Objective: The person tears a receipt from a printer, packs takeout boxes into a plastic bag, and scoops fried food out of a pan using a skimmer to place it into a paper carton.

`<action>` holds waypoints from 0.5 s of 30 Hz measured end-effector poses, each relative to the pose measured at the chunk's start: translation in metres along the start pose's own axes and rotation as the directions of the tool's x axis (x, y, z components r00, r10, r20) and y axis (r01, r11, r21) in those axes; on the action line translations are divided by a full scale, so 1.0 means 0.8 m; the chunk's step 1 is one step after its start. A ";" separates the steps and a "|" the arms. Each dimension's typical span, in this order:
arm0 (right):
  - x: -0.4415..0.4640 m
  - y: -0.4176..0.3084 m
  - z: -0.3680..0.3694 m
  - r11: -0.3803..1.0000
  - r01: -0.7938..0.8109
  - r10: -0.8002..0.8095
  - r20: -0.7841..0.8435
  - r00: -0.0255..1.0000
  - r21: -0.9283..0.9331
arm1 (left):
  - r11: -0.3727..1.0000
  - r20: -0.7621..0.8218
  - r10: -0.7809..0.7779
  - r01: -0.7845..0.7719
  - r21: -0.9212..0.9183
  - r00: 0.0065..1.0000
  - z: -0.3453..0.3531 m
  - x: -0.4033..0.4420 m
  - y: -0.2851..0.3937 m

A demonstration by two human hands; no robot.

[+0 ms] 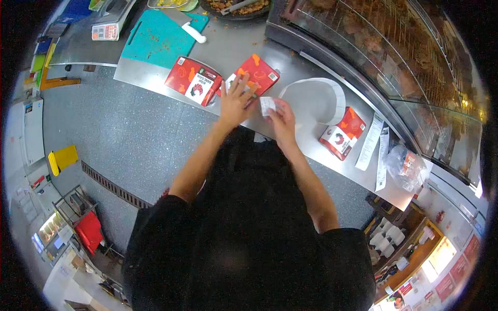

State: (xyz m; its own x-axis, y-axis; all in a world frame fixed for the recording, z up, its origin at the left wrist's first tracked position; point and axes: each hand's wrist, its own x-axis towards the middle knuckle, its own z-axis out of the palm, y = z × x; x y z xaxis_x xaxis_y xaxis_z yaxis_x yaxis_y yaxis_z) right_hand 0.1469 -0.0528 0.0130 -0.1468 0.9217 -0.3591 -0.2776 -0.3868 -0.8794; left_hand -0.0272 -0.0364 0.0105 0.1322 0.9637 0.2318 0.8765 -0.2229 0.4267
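My left hand (237, 102) lies with its fingers spread on top of a red and white food box (264, 75) at the counter's front edge. Close beside it, my right hand (282, 118) pinches a small white printed label (267, 105) at the box's near right corner. A second red and white box (193, 81) sits just to the left, almost touching the first. Further right stands a third such box (343, 133). Between it and my right hand, a long white paper strip (340, 98) curls in a loop on the counter.
A teal cutting board (155, 39) with crumbs and a white-handled knife (194, 32) lies at the back left. Behind it is a dark pan of food (241, 9) with tongs. A glass display case (384, 62) borders the right. Printed slips (370, 142) and a clear plastic bag (404, 166) lie near the right end.
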 end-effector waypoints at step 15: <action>0.051 0.033 0.014 0.916 0.103 -0.127 -0.035 0.991 -0.388 | 0.977 -0.020 0.134 -0.136 -0.163 0.991 0.000 -0.015 -0.024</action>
State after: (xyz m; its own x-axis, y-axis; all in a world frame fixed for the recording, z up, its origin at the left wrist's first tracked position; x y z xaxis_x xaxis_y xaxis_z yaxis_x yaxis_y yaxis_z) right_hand 0.1225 -0.0257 -0.0214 -0.0769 0.9637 -0.2557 0.0987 -0.2479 -0.9638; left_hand -0.0456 -0.0440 -0.0001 0.2392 0.9219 0.3046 0.7632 -0.3725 0.5280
